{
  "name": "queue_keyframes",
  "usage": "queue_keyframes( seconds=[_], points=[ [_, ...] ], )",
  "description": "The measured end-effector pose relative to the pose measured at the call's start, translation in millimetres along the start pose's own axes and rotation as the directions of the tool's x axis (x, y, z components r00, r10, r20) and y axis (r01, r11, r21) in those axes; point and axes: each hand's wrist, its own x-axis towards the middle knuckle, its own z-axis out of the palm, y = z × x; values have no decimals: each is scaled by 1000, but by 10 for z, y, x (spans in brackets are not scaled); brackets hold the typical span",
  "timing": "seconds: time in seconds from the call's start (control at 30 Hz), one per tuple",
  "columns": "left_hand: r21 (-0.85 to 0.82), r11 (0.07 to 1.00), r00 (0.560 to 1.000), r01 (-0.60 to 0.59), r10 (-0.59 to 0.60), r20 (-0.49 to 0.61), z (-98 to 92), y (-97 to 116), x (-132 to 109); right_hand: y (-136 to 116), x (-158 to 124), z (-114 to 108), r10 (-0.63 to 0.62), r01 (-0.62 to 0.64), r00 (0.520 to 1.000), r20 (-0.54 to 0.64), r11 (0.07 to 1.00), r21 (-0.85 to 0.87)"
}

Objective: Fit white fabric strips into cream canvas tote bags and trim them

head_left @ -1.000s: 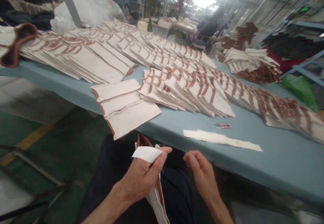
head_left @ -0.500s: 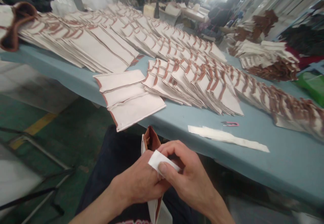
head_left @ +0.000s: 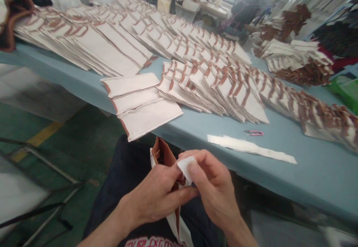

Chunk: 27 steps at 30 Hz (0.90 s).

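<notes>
Over my lap, my left hand (head_left: 159,193) is closed around a cream fabric piece with brown lining (head_left: 165,152), whose open end points toward the table. Its lower part hangs below my wrist. My right hand (head_left: 214,181) pinches a small white strip (head_left: 185,168) between thumb and fingers, right beside the left fingers. The strip's far end is hidden behind the right thumb. On the table ahead lies a flat cream panel (head_left: 142,101) with brown edging. A longer white strip bundle (head_left: 251,149) and pink-handled thread snips (head_left: 254,132) rest to its right.
Overlapping rows of cream-and-brown pieces (head_left: 212,85) cover much of the blue table (head_left: 279,176). A heap of brown and cream pieces (head_left: 299,62) sits at the far right. A metal-framed stand (head_left: 58,176) is on the left floor. A person (head_left: 251,5) is in the background.
My right hand has shifted slightly right, and the small white strip has turned and moved right with it. My left fingers now reach further out. The view has tilted slightly.
</notes>
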Motion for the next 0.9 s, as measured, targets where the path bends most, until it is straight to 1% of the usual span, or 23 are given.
queue_keyframes(
  seconds=[0.03,0.1,0.17,0.23,0.3,0.33,0.43,0.5,0.57,0.63,0.7,0.73,0.8,0.87,0.9],
  points=[
    [-45,998,999,37,-37,2,-8,-35,-39,36,0,-21,14,-12,999,-49,999,48],
    [-144,989,995,44,-56,-81,-27,-126,-118,158,-7,-45,51,-34,992,-112,989,146],
    [-197,979,966,48,-96,-241,-47,-223,-186,350,-37,-20,129,-106,988,-80,965,240],
    [-166,982,917,89,-146,-371,-68,-309,-239,592,-98,71,236,-228,972,8,931,286],
    [-110,984,878,141,-175,-446,-91,-383,-283,843,-183,212,328,-323,944,27,908,267],
    [-89,983,867,162,-184,-463,-104,-416,-307,958,-228,289,363,-358,931,29,899,252],
    [-62,979,871,192,-200,-450,-159,-491,-403,1224,-346,482,423,-419,905,42,874,246],
    [-53,978,889,204,-208,-408,-220,-511,-490,1329,-398,551,446,-445,894,55,862,245],
    [-53,974,915,220,-225,-336,-305,-503,-594,1388,-429,578,460,-462,885,66,856,230],
    [-79,964,935,253,-265,-234,-401,-479,-706,1416,-449,585,464,-469,883,77,858,209],
    [-89,947,935,308,-319,-158,-486,-455,-810,1434,-464,593,458,-466,885,85,865,186],
    [-76,937,926,340,-348,-144,-517,-447,-852,1444,-469,599,453,-461,887,86,870,175],
    [-27,920,905,392,-391,-167,-549,-442,-904,1465,-470,606,437,-444,896,81,883,154],
    [-2,912,891,411,-402,-211,-545,-444,-898,1474,-449,584,414,-419,908,60,899,129],
    [0,916,891,401,-390,-232,-534,-442,-870,1463,-426,553,401,-403,915,44,908,115]
  ],
)
